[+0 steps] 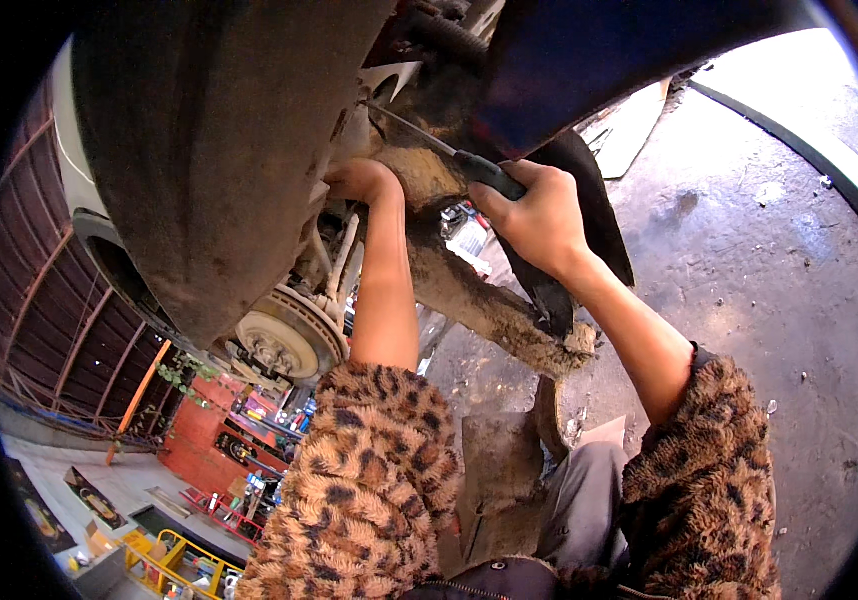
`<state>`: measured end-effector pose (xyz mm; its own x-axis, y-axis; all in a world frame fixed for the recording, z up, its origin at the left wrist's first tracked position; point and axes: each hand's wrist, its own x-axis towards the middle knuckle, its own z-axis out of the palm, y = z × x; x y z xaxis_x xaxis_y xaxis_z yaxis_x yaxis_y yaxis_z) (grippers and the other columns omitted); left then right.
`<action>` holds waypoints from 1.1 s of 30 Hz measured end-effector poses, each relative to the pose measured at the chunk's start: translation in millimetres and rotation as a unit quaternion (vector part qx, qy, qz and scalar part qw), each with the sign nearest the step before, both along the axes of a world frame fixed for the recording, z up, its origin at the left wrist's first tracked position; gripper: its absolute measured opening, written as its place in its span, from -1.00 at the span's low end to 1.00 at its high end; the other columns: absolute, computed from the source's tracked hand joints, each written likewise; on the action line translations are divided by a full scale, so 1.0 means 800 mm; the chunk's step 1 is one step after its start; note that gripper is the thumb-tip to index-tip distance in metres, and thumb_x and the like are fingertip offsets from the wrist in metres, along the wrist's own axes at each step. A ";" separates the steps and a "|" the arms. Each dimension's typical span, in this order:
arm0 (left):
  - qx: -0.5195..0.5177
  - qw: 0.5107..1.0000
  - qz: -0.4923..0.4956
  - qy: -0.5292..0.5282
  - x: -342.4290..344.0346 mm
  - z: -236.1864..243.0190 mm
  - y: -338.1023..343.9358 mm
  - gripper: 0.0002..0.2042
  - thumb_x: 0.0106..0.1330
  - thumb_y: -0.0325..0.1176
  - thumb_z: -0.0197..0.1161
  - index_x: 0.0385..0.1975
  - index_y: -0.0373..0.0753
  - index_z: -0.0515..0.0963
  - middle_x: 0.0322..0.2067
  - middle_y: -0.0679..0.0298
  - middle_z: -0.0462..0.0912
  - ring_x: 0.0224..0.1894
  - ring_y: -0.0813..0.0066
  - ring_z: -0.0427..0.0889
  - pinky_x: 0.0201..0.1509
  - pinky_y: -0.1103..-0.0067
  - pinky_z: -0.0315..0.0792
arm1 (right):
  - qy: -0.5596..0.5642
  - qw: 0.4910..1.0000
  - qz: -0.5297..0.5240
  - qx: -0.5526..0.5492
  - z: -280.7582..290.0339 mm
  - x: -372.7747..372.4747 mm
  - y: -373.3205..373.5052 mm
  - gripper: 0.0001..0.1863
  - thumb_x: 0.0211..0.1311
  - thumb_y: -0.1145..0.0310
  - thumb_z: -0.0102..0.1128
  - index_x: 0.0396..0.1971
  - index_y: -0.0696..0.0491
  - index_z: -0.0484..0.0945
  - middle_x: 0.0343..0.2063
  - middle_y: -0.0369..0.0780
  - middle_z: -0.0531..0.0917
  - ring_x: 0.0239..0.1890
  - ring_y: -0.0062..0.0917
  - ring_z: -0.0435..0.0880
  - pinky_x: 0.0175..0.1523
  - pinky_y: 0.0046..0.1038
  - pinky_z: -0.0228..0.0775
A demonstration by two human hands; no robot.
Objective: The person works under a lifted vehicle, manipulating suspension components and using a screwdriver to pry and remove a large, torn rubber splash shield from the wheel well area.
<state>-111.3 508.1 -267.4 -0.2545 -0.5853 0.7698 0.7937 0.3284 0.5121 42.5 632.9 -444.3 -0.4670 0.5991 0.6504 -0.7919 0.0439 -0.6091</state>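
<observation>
My right hand (pixel 547 218) is wrapped round the dark green handle of a screwdriver (pixel 492 176). Its thin metal shaft points up and left, and the tip reaches a pale edge beside a hole in the car's underside. Lower and to the left, my left hand (pixel 367 182) reaches in behind a large dark curved panel (pixel 219 150); its fingers are hidden there. Below the left wrist, a dirt-caked brown panel (pixel 484 315) slants down to the right. A black flap (pixel 589 190) hangs just behind my right hand.
A brake disc and hub (pixel 289 335) show left of my left forearm. Dark blue bodywork (pixel 599 60) overhangs at the top. Concrete floor (pixel 739 330) with small debris spreads to the right. At lower left stand a yellow metal frame (pixel 174 560) and a red tool board (pixel 199 425).
</observation>
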 end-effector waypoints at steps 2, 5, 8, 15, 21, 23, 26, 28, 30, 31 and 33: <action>0.003 1.000 -0.003 0.002 0.001 0.000 -0.002 -0.53 0.55 -0.28 -0.29 0.29 -0.51 0.18 0.20 -0.33 0.32 0.18 -0.20 0.46 0.19 0.15 0.45 | 0.002 1.000 -0.006 0.005 -0.003 -0.007 -0.005 -0.63 0.08 0.21 0.39 -0.33 0.26 0.68 -0.59 -0.02 0.66 -0.57 -0.53 0.65 -0.37 -0.42 0.45; 0.009 1.000 -0.016 0.004 -0.006 -0.001 0.003 -0.52 0.55 -0.25 -0.29 0.29 -0.51 0.18 0.21 -0.34 0.31 0.19 -0.21 0.44 0.22 0.14 0.43 | 0.015 0.997 -0.078 0.022 -0.007 -0.017 -0.008 -0.62 0.06 0.21 0.40 -0.29 0.25 0.65 -0.57 -0.01 0.67 -0.53 -0.35 0.71 -0.37 -0.37 0.48; 0.014 1.000 -0.026 0.008 -0.007 -0.003 0.007 -0.51 0.56 -0.23 -0.29 0.29 -0.51 0.18 0.22 -0.34 0.29 0.20 -0.22 0.42 0.25 0.13 0.40 | 0.025 0.967 -0.221 0.123 -0.009 -0.022 0.001 -0.63 0.03 0.25 0.41 -0.27 0.23 0.60 -0.56 -0.05 0.66 -0.49 -0.17 0.70 -0.39 -0.29 0.50; 0.040 0.997 -0.064 0.001 0.036 -0.020 0.032 -0.49 0.58 -0.17 -0.30 0.28 -0.52 0.19 0.24 -0.36 0.26 0.24 -0.25 0.38 0.31 0.10 0.35 | 0.029 0.912 -0.371 0.172 -0.040 -0.048 -0.006 -0.66 -0.01 0.32 0.39 -0.21 0.12 0.56 -0.54 -0.17 0.60 -0.58 -0.28 0.63 -0.49 -0.36 0.48; -0.007 0.999 0.042 0.025 -0.001 0.004 -0.016 -0.50 0.57 -0.17 -0.30 0.27 -0.49 0.20 0.18 -0.36 0.35 0.11 -0.29 0.49 0.18 0.10 0.48 | 0.112 0.977 -0.180 0.030 -0.018 -0.042 -0.015 -0.70 0.03 0.32 0.38 -0.27 0.18 0.60 -0.53 -0.21 0.63 -0.56 -0.37 0.63 -0.47 -0.40 0.44; -0.032 0.996 0.076 0.031 -0.024 -0.007 -0.013 -0.51 0.57 -0.19 -0.30 0.25 -0.51 0.21 0.15 -0.38 0.37 0.09 -0.27 0.52 0.10 0.11 0.54 | 0.049 0.998 0.017 -0.017 -0.017 -0.027 0.014 -0.72 0.06 0.32 0.38 -0.32 0.20 0.60 -0.56 -0.26 0.60 -0.62 -0.51 0.57 -0.51 -0.46 0.38; -0.018 0.999 0.018 0.039 -0.017 -0.022 0.012 -0.50 0.57 -0.21 -0.29 0.28 -0.54 0.11 0.19 -0.40 0.29 0.16 -0.23 0.45 0.13 0.16 0.49 | 0.022 0.872 0.469 -0.140 -0.016 -0.010 0.058 -0.84 0.17 0.39 0.29 -0.40 0.18 0.59 -0.61 -0.32 0.48 -0.70 -0.75 0.29 -0.65 -0.64 0.01; 0.006 0.994 -0.110 0.024 0.003 -0.011 0.001 -0.39 0.57 -0.16 -0.26 0.38 -0.55 -0.12 0.34 -0.39 0.07 0.32 -0.20 0.28 0.34 0.26 0.28 | 0.004 0.860 0.492 -0.134 -0.006 0.004 0.049 -0.88 0.14 0.42 0.28 -0.45 0.18 0.61 -0.64 -0.33 0.47 -0.72 -0.74 0.27 -0.66 -0.60 0.01; -0.057 0.994 -0.053 -0.075 0.014 -0.004 -0.008 -0.39 0.57 -0.16 -0.25 0.38 -0.55 -0.13 0.34 -0.39 0.09 0.31 -0.19 0.29 0.34 0.27 0.28 | -0.025 0.939 0.339 -0.061 0.002 0.013 0.035 -0.84 0.08 0.42 0.34 -0.44 0.23 0.64 -0.63 -0.30 0.54 -0.69 -0.66 0.38 -0.61 -0.53 0.18; -0.088 0.988 -0.025 -0.126 0.018 -0.005 -0.009 -0.39 0.57 -0.16 -0.24 0.38 -0.55 -0.13 0.33 -0.39 0.09 0.31 -0.19 0.30 0.34 0.28 0.28 | -0.025 0.969 0.244 -0.042 0.007 0.024 0.031 -0.72 0.01 0.36 0.38 -0.37 0.30 0.67 -0.56 -0.20 0.65 -0.58 -0.55 0.56 -0.43 -0.44 0.40; -0.027 0.996 -0.051 -0.066 0.037 -0.015 0.009 -0.41 0.57 -0.19 -0.24 0.38 -0.56 -0.10 0.32 -0.37 0.14 0.30 -0.19 0.31 0.32 0.27 0.31 | -0.082 0.990 0.116 0.012 0.008 0.019 0.023 -0.61 -0.05 0.30 0.41 -0.30 0.32 0.67 -0.49 -0.11 0.71 -0.46 -0.49 0.66 -0.25 -0.41 0.48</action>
